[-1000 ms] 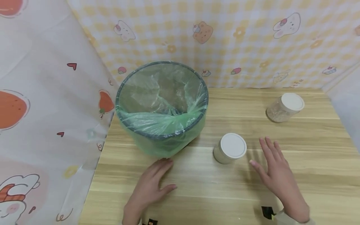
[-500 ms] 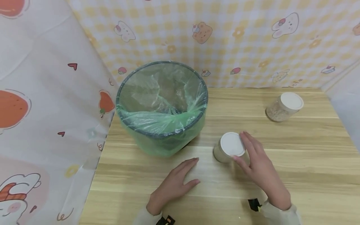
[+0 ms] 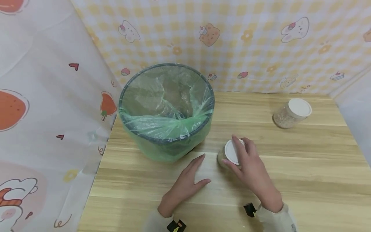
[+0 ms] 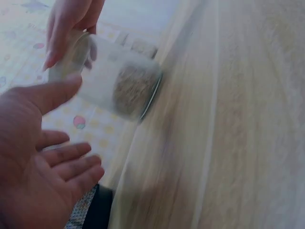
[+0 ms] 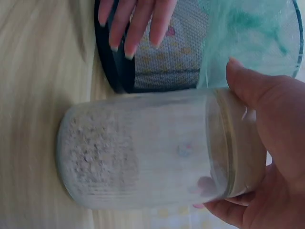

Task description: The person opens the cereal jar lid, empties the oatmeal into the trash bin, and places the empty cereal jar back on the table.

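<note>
In the head view, a clear jar with a white lid [image 3: 232,152] stands on the wooden table. My right hand [image 3: 250,166] grips it by the lid, thumb on the near side and fingers on the far side. Pale flakes fill the lower part of the jar [image 5: 102,152], as the right wrist view shows. My left hand [image 3: 186,182] is held to the left of the jar, thumb and fingers spread, holding nothing. In the left wrist view its thumb tip appears close to the jar [image 4: 107,71]; I cannot tell whether they touch.
A mesh waste bin [image 3: 166,140] lined with a green plastic bag stands left of the jar, just beyond my left hand. A second lidded jar [image 3: 291,112] of flakes is at the table's back right. Patterned cloths [image 3: 174,29] hang behind and at the left.
My right hand has come left onto the jar and taken hold of its lid. My left hand has moved right, from in front of the bin toward the jar.
</note>
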Motion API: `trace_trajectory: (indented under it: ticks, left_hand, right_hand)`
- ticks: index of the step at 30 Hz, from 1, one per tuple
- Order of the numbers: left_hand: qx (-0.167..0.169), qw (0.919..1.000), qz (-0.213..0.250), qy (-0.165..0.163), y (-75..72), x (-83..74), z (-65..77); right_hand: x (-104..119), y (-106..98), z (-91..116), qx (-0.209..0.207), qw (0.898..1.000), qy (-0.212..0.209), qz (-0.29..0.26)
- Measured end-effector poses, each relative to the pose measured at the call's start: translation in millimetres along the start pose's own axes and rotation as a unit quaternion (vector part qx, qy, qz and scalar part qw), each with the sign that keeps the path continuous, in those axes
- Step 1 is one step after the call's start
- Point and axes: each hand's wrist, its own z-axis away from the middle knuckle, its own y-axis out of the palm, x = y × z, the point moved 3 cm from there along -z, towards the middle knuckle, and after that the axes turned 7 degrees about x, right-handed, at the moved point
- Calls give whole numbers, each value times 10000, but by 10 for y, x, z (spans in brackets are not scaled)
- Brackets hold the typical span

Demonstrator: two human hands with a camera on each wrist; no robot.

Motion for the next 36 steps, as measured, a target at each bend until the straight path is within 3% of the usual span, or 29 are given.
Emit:
trace_trajectory:
  ticks: [10, 17, 24, 31, 36]
  left_hand:
    - [-6, 9986, -537, -23, 151, 16, -101]
    - [7, 9998, -183, 124, 200, 11, -120]
    - [-125, 9998, 163, 32, 271, -9, -164]
    - [-449, 9989, 93, 70, 284, -39, -185]
    - [-633, 9976, -289, 60, 292, -45, -195]
  right_hand:
    - [242, 159, 12, -424, 9978, -383, 334]
    - [380, 212, 28, -566, 9961, -351, 585]
    - [469, 264, 52, -606, 9948, -423, 708]
    - [503, 261, 68, -705, 9959, -429, 383]
    - [523, 279, 85, -652, 9967, -474, 111]
